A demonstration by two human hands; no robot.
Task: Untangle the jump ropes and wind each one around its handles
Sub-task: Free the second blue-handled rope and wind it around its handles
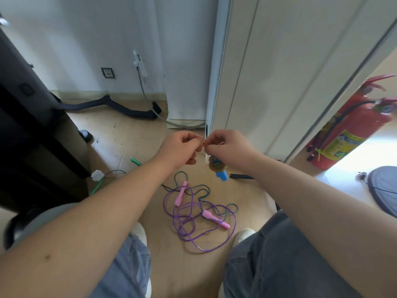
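Note:
Both hands are raised above the floor and meet at the fingertips. My left hand (182, 147) pinches the end of an orange-brown cord. My right hand (225, 147) grips the same rope; its wound bundle (217, 165) with blue handles (222, 175) hangs below that hand. On the floor between my feet lies a purple rope (193, 222) with two pink handles (180, 193) (214, 218), tangled with a dark green rope (202, 190). One green handle (135, 161) lies to the left, another (96, 187) near the black furniture.
A black handle-like stick (241, 176) lies on the wooden floor right of the bundle. Black furniture (32, 136) stands at the left, a white door frame (214, 82) ahead, a red fire extinguisher (348, 134) at the right. My knees and white shoes (242, 235) flank the tangle.

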